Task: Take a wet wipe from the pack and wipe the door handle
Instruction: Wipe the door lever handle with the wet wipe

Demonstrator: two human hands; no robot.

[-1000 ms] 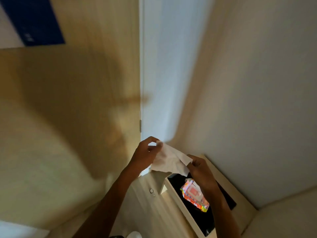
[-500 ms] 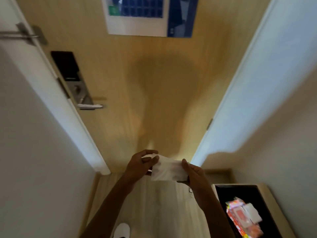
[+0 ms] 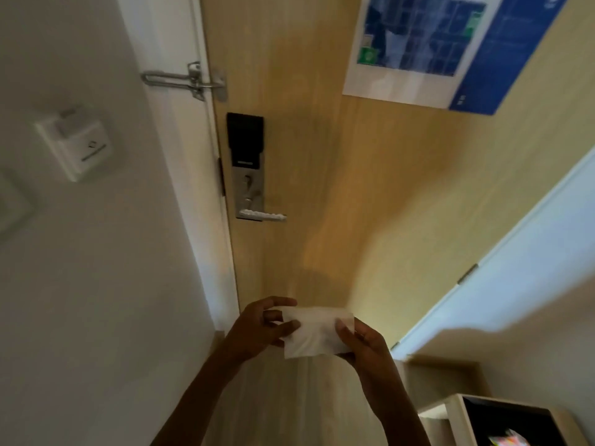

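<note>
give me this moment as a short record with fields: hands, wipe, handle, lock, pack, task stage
left hand: left hand pinches the left edge of the wipe
right hand: right hand grips its right edge
wipe: white folded wet wipe, stretched between both hands, below the handle
handle: silver lever door handle on the light wooden door, untouched
lock: black and silver lock plate above the lever
pack: colourful wet wipe pack in the black-lined box, lower right, barely in view
task stage: wipe taken, wiping not yet begun

View swung left onto the door, door handle [image 3: 264, 216] now up at 11 o'clock of the hands, wet wipe [image 3: 314, 333] folded flatter between left hand [image 3: 257, 329] and right hand [image 3: 363, 342], pack [image 3: 505, 441] slid to 5 o'clock corner, latch [image 3: 190, 80] and wall switch [image 3: 75, 146] newly in sight
</note>
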